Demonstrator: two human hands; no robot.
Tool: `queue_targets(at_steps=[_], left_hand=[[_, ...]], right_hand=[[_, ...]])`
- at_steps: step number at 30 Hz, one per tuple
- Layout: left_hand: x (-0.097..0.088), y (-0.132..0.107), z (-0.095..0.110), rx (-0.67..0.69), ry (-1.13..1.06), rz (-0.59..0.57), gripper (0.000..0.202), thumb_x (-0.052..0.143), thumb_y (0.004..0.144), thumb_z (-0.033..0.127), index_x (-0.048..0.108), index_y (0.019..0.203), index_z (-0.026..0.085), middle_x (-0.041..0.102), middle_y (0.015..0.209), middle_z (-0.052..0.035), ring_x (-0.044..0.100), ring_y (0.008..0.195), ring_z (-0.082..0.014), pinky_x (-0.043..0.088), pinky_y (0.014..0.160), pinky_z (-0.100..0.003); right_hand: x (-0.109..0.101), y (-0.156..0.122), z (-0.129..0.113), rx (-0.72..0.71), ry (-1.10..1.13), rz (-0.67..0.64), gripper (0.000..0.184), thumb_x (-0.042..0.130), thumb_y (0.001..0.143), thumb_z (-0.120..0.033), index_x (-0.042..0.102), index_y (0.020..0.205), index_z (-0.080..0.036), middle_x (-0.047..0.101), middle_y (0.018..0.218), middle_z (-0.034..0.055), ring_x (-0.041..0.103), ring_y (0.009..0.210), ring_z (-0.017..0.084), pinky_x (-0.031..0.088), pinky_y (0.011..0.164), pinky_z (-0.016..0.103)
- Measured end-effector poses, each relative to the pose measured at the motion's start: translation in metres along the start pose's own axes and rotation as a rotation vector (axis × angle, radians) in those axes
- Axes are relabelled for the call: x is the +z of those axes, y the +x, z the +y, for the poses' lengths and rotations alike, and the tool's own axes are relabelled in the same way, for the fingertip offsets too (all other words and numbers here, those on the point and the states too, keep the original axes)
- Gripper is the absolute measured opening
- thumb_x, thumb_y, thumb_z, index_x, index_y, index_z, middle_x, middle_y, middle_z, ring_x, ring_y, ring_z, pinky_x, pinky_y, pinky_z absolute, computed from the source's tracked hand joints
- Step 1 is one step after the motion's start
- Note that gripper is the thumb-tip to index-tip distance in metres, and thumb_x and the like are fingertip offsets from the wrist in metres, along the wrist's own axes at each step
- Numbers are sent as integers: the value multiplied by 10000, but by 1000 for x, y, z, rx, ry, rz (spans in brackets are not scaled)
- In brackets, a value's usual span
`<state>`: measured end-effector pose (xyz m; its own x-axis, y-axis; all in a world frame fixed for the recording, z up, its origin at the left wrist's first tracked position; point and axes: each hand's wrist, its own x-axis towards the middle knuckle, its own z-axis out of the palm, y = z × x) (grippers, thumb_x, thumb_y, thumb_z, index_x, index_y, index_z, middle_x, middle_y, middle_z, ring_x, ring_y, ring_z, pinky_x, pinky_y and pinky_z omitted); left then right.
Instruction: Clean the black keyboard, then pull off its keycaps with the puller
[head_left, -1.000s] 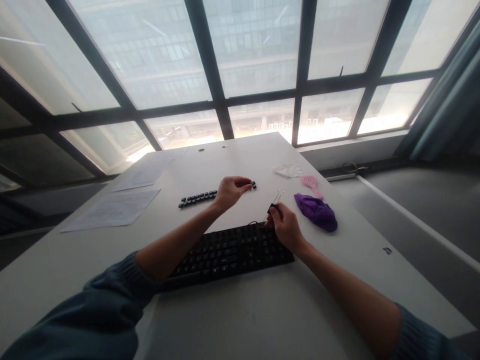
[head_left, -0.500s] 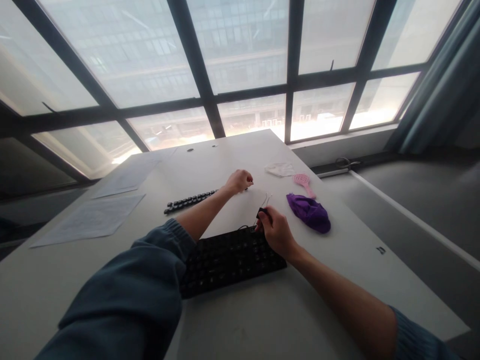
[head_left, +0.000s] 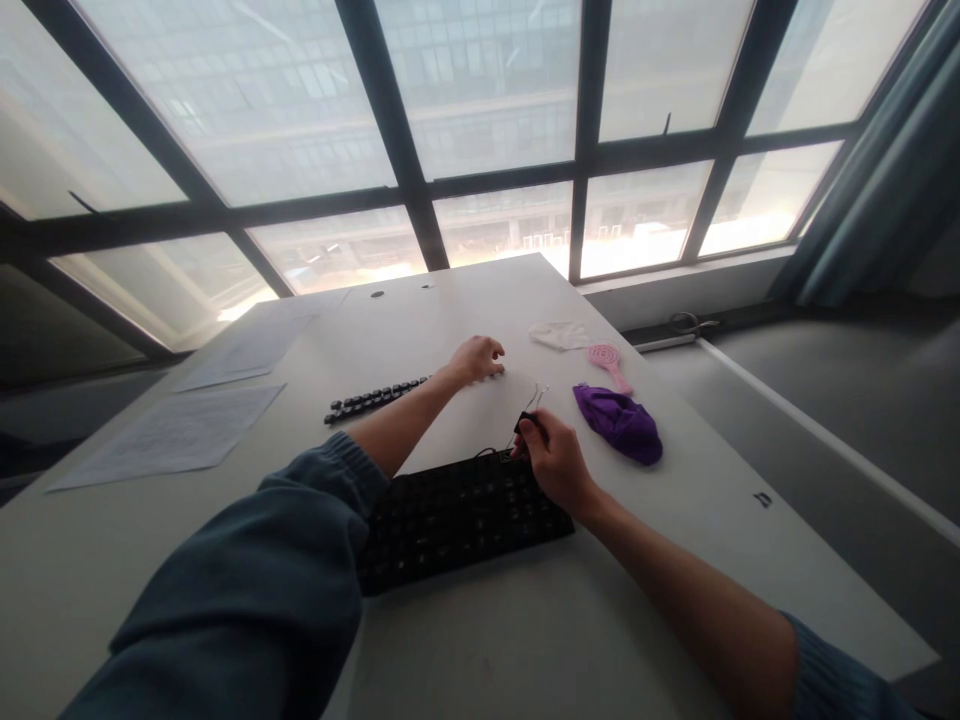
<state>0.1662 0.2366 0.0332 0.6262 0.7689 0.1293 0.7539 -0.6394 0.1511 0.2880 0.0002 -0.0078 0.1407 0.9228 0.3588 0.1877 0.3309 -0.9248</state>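
Note:
My left hand [head_left: 478,360] is at the far end of the rows of loose black keycaps [head_left: 375,400], its thumb and fingers apart and low over the table; my forearm hides part of the rows. In my right hand [head_left: 556,455] is a keycap puller [head_left: 527,422] with a dark handle, its thin wire loops pointing up and away. That hand is closed round the handle, at the far right corner of a black keyboard [head_left: 465,520]. My left sleeve covers the keyboard's left end.
On the right lie a purple cloth pouch [head_left: 619,425], a pink hairbrush [head_left: 609,365] and a crumpled whitish wrapper [head_left: 559,335]. Paper sheets [head_left: 172,440] are spread on the left of the white table [head_left: 645,610]. Windows [head_left: 480,90] stand behind the table.
My left hand's fingers have parted from a pinch, letting go of a small dark keycap at the end of the rows. My right hand stays nearly still with the puller.

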Motion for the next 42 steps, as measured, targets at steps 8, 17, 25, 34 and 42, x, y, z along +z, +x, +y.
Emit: queue_targets(at_steps=[8,17,25,34,42], left_hand=[[-45,-43,16,104,-54,281,220,614,845,259,736,998,159,714,902,-58,640,843,-200,491,881,-339],[-70,-158,79,177,-96,209,193,559,910,263,736,953,201,713,910,-48,632,859,-189,485,828,-313],[-30,-207,111,7,-184,154,197,542,905,216,736,942,207,716,890,-49,640,836,-187,478,762,-281],[-3,-211,113,-71,-205,179,214,506,916,236,704,835,215,697,849,-68,633,799,-202,477,739,-309],[9,-211,111,-100,-218,184,221,490,918,243,701,870,202,680,859,-78,635,813,-210,485,760,-316]], right_hand=[[-7,7,0,-88,-6,109,203,491,968,-366,538,837,-218,637,722,8,596,628,147,460,608,256],[-12,6,-4,-115,-75,79,182,504,956,-332,552,827,-213,619,666,-5,563,565,141,428,577,261],[-16,6,-11,-265,-181,-137,182,500,931,-237,544,757,-206,541,751,2,529,624,136,411,609,264],[-15,3,-8,-261,-220,-226,169,498,911,-203,564,756,-207,545,780,14,505,707,160,411,665,275],[-19,-1,-2,-260,-231,-292,144,499,896,-179,577,777,-204,563,831,15,526,749,157,406,697,271]])
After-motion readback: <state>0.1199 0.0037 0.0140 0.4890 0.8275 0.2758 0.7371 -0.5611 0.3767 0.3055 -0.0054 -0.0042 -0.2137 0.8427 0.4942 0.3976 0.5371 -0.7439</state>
